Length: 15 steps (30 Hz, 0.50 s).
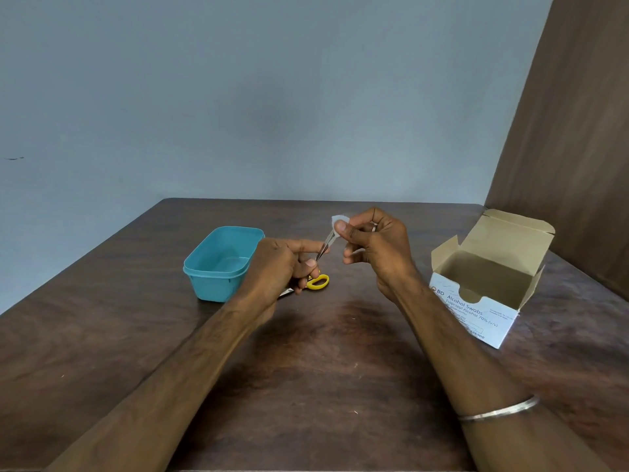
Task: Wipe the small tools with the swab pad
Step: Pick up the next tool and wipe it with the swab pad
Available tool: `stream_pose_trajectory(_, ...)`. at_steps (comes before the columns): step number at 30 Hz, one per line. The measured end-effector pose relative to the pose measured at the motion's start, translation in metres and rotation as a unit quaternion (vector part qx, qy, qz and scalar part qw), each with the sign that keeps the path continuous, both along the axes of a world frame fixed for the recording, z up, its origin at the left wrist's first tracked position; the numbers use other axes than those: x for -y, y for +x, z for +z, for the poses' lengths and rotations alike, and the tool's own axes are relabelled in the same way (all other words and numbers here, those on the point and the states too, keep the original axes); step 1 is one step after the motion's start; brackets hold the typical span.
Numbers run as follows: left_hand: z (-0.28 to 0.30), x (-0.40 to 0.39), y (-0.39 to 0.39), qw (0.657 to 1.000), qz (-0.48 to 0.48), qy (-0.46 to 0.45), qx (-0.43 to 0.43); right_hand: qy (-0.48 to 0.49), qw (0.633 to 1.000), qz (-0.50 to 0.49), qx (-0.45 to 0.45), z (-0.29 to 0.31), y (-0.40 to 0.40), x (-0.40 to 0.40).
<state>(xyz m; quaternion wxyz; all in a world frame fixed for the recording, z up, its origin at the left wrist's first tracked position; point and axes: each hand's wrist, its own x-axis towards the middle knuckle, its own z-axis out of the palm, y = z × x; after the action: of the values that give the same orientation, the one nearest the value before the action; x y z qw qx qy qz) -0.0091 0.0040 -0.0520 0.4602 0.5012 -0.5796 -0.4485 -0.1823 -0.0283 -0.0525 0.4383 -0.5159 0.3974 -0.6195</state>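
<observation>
My left hand [279, 267] pinches a pair of thin metal tweezers [325, 245] and holds them above the table with the free end pointing up and to the right. My right hand [374, 243] pinches a small white swab pad [339, 220] around that upper end of the tweezers. Small scissors with yellow handles [318, 282] lie on the table just under and behind my left hand, partly hidden by it.
A teal plastic tub [204, 281] stands open to the left of my hands. An open white box of alcohol swabs [476, 315] sits at the right on the dark wooden table [323, 369]. A brown panel rises at the far right.
</observation>
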Motion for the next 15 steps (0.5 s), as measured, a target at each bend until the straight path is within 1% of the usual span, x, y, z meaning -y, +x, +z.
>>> stream_pose_trajectory(5,0.000,-0.001,-0.001,1.000,-0.006,-0.004,-0.009,-0.003,1.000,0.006,-0.012,0.000,0.002,-0.001)
stream_pose_trajectory(10,-0.001,-0.003,-0.007,0.999,-0.030,-0.018,-0.022,-0.006,1.000,-0.031,0.000,0.001,0.002,-0.003)
stream_pose_trajectory(12,-0.002,-0.003,-0.010,0.999,-0.028,-0.036,-0.003,-0.013,0.999,-0.040,-0.004,0.001,0.002,-0.004)
stream_pose_trajectory(15,-0.007,-0.003,-0.010,0.992,-0.014,-0.097,0.084,-0.017,0.999,-0.039,-0.009,0.000,0.003,-0.003)
